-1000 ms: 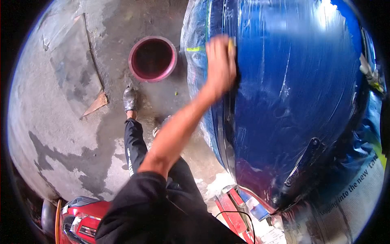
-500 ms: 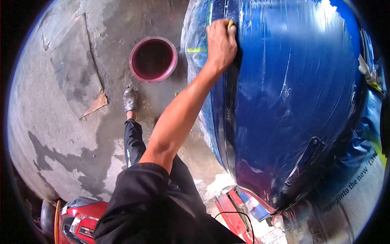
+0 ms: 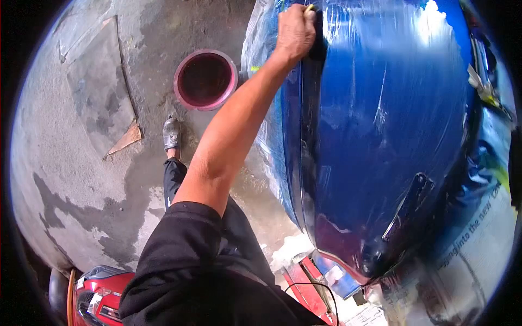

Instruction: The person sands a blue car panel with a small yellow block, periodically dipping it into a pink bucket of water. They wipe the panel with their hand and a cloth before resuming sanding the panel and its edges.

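Note:
My left hand (image 3: 296, 33) is closed, palm down, at the upper edge of a wet blue car body panel (image 3: 380, 146). Between thumb and fingers shows a bit of a small yellow pad (image 3: 310, 8); the rest of it is hidden under the hand. The fingers press near a dark trim strip (image 3: 308, 136) that runs along the panel's left side. Whitish wet streaks run down the blue paint. Clear plastic sheeting (image 3: 263, 108) hangs beside the strip, left of the hand. My right hand is out of view.
A round pink basin (image 3: 232, 87) of dark liquid stands on the wet concrete floor (image 3: 147, 179), near my shoe (image 3: 172, 133). Newspaper (image 3: 478, 239) masks the lower right. A red machine (image 3: 106, 293) and a red metal piece (image 3: 307, 288) lie low in view.
My left hand has slid farther up along the panel's edge, still closed on the yellow pad. The view has shifted slightly.

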Tool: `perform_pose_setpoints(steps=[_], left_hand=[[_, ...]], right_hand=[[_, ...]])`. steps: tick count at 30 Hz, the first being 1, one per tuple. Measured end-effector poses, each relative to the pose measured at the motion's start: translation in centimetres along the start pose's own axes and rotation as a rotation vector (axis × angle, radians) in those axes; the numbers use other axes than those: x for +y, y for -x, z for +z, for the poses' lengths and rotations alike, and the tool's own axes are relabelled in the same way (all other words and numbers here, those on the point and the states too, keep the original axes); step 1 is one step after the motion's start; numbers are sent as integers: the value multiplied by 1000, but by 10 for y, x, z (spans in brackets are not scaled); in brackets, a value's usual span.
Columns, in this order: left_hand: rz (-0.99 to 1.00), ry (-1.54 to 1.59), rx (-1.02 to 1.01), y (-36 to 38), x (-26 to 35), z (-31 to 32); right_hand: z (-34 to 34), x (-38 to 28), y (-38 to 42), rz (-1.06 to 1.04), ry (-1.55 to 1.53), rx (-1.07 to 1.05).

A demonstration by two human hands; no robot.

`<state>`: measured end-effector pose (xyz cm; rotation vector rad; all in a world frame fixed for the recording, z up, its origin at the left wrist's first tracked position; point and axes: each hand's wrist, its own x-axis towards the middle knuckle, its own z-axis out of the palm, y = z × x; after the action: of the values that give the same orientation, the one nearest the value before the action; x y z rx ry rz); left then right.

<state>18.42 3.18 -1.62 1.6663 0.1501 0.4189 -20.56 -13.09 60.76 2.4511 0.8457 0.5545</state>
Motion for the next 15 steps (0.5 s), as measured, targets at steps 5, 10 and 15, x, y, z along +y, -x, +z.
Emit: perform_pose_setpoints(steps=[5,10,15], left_hand=[[-501,405,1,102,30,-129],[-785,566,-4,239,18,-190],[-1012,571,-72,308,20,-223]], right_hand=[[20,-51,2,-13,-127,-213],[161,-180,34,424,-532,-452],[359,-369,17,957,-1301,-522]])
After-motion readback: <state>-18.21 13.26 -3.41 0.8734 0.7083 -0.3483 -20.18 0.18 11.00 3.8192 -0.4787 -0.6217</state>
